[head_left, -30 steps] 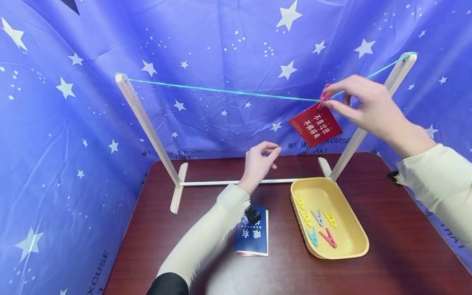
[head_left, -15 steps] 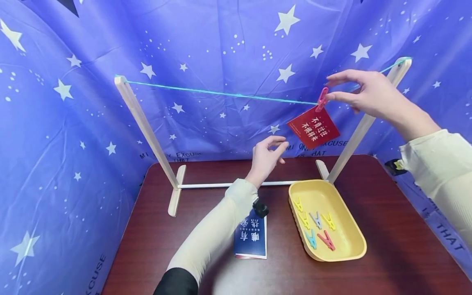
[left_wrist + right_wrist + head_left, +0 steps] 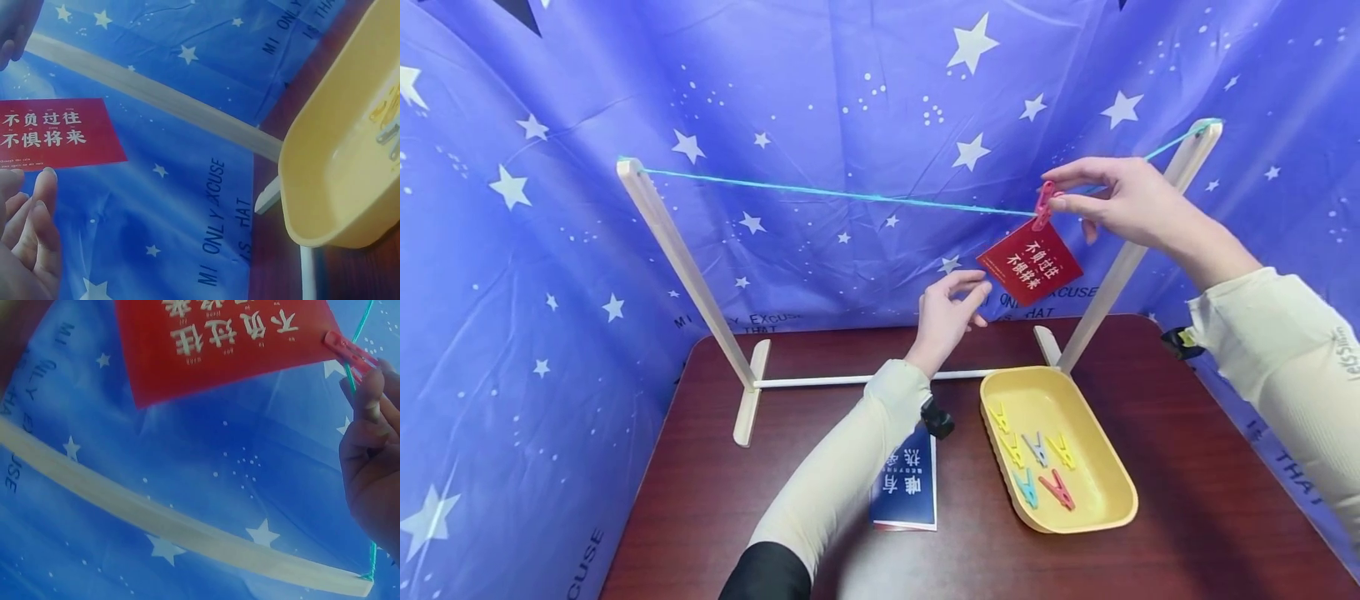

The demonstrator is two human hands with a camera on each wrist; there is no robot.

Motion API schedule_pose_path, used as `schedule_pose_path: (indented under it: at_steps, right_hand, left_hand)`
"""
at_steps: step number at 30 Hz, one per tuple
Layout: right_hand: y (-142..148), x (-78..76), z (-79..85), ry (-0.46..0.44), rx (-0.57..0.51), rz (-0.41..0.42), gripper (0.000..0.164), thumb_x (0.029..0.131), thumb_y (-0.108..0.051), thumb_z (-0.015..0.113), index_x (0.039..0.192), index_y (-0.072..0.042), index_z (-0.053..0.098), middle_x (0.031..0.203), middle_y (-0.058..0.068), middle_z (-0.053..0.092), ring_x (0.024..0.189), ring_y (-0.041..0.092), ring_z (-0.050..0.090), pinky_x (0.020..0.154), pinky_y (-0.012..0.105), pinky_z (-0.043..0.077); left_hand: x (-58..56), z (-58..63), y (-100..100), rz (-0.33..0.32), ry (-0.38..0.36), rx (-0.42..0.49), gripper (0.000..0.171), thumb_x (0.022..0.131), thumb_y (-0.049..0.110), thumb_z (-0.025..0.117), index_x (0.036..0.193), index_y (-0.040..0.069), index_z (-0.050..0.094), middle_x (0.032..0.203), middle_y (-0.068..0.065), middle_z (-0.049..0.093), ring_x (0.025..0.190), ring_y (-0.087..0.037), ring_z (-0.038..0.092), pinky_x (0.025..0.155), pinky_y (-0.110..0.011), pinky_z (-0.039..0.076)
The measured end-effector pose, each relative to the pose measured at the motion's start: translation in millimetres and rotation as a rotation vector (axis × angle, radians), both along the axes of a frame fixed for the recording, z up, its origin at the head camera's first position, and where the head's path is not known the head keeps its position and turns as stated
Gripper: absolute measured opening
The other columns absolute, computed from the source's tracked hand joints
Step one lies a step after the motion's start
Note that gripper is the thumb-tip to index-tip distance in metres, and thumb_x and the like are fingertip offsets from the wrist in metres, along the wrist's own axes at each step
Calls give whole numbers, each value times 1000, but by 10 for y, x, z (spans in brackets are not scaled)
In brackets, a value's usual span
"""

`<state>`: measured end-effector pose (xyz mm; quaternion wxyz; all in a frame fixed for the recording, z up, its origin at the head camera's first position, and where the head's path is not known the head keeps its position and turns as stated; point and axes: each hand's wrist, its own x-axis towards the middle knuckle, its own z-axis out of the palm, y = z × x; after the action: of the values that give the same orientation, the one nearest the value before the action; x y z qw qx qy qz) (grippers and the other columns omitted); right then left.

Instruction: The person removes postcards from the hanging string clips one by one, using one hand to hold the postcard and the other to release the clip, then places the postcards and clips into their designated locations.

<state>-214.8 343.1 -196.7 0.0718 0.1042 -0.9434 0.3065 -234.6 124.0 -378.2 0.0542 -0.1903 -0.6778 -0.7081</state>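
Observation:
A red card (image 3: 1030,261) with white lettering hangs tilted from the teal string (image 3: 842,194), a pink-red clothespin (image 3: 1043,206) at its upper corner. My right hand (image 3: 1138,200) pinches the clothespin's handle end between thumb and index finger, as the right wrist view also shows. Just below and left of the card is my left hand (image 3: 943,317), its fingers loosely bent and nothing between them. In the left wrist view its fingertips (image 3: 47,178) come right up to the card's lower edge.
Wooden posts (image 3: 688,275) on feet carry the string, joined by a white rod (image 3: 812,382). A yellow tray (image 3: 1112,492) with several clothespins (image 3: 1057,490) stands at right on the dark red table (image 3: 700,508). Blue cards (image 3: 910,492) lie stacked, partly under my left forearm. A starry curtain (image 3: 820,100) hangs behind.
My right fingers came off the clothespin half a second ago and are on its handles again now. My left hand has moved up and right, close to the card.

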Motion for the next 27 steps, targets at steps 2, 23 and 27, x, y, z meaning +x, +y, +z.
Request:
schedule_pose_path:
  at_steps: [2, 23, 27]
  right_hand:
    - [-10, -5, -10, 1, -17, -6, 55, 101, -37, 69, 148, -12, 58, 125, 5, 70, 60, 22, 64, 59, 24, 52]
    - [0, 29, -13, -46, -235, 28, 34, 99, -25, 73, 132, -17, 67, 101, -19, 74, 62, 17, 70, 49, 27, 52]
    - [0, 31, -36, -47, -266, 39, 26, 99, -23, 73, 125, -20, 69, 101, -16, 75, 61, 18, 69, 48, 28, 51]
  left_hand:
    - [-9, 17, 23, 1, 5, 10, 24, 98, 18, 75, 121, 9, 76, 102, -5, 79, 52, -13, 67, 56, -43, 60]
    - [4, 61, 104, 18, 124, 96, 12, 97, 13, 75, 99, 2, 76, 94, -12, 79, 47, -13, 60, 47, -21, 46]
    - [10, 43, 90, 28, 137, 104, 12, 97, 12, 75, 99, 1, 77, 92, -13, 78, 46, -11, 59, 46, -22, 45]
